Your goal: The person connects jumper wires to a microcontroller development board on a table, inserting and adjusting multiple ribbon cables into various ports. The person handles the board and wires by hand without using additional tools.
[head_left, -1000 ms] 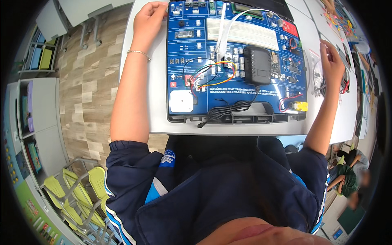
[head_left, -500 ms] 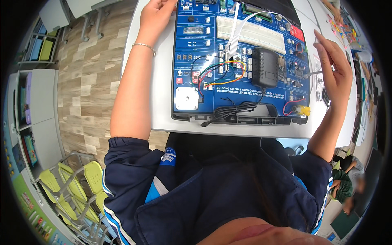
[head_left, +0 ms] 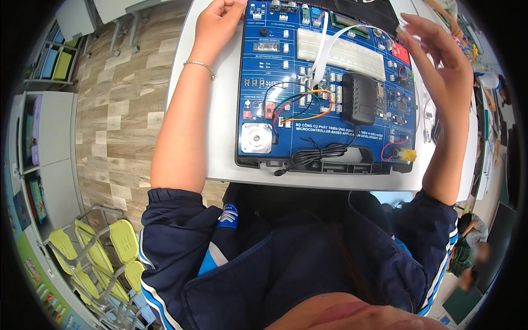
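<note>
The blue circuit board (head_left: 324,122) lies between both grips: the left grip (head_left: 219,23) curls at its upper-left edge, hold unclear; the right grip (head_left: 444,60) pinches a small pale piece (head_left: 401,27) near its upper-right corner. White desk (head_left: 223,121) beneath; yellow-green chairs (head_left: 123,242) leftward.

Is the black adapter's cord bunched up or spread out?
Bunched up: the black cord lies in loops gathered together, its plug end poking out.

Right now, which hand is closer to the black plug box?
The right hand: up and right of the plug box. The left hand is farther, by the blue board's upper-left edge.
</note>
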Motion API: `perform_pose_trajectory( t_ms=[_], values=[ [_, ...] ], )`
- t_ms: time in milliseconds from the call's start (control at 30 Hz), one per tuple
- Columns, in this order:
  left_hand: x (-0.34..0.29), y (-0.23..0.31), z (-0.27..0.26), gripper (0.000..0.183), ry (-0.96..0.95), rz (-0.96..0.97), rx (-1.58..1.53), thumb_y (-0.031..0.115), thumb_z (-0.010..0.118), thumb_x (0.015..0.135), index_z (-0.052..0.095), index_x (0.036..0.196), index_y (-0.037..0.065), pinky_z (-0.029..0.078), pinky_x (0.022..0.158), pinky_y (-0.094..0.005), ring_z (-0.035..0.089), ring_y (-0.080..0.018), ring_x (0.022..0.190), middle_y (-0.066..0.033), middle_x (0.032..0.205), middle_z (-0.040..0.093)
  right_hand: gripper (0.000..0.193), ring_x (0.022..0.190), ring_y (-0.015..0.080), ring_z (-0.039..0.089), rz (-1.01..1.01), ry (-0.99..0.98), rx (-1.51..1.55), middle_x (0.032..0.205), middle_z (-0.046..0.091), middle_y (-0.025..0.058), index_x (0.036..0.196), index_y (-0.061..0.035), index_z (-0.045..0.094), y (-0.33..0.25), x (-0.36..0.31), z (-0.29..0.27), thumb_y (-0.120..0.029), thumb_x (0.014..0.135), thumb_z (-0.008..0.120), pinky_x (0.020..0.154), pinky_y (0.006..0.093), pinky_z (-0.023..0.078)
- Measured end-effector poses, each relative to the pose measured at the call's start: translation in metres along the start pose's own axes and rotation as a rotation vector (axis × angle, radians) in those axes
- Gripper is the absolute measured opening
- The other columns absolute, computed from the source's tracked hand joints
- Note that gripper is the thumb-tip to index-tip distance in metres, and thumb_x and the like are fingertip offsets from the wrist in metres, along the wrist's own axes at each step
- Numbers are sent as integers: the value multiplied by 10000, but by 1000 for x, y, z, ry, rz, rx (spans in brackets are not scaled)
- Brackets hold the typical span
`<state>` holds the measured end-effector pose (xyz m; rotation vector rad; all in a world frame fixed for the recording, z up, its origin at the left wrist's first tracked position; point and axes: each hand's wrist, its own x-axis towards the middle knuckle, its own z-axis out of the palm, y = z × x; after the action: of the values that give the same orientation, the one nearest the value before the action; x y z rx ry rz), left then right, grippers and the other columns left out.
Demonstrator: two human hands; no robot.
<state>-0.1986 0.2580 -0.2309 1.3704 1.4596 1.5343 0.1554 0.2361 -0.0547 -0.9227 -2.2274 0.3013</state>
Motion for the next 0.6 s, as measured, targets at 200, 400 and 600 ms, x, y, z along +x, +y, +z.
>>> perform_pose_trajectory(
  t_ms=[200,400,600],
  values=[
    [3,2,7,292,-17,-19,-29,268,681,916,682,1056,13,499,799,-240,622,-95,846,-28,912,695,175,818,137,652,-69,-166,-257,909,708,70,1003,-10,709,-30,31,4,-57,836,729,722,265,502],
    [2,1,6,288,-8,-9,-4,269,679,919,682,1054,15,502,795,-238,620,-89,840,-23,907,694,125,828,93,656,-7,-116,-69,870,711,82,961,43,700,-33,40,33,-45,872,712,720,213,527],
    [1,4,8,290,-9,-8,-13,276,680,918,683,1055,20,504,803,-240,628,-95,855,-26,916,697,108,817,96,652,24,-235,204,878,714,60,979,17,705,-30,63,51,-24,879,698,736,224,527]
  ],
)
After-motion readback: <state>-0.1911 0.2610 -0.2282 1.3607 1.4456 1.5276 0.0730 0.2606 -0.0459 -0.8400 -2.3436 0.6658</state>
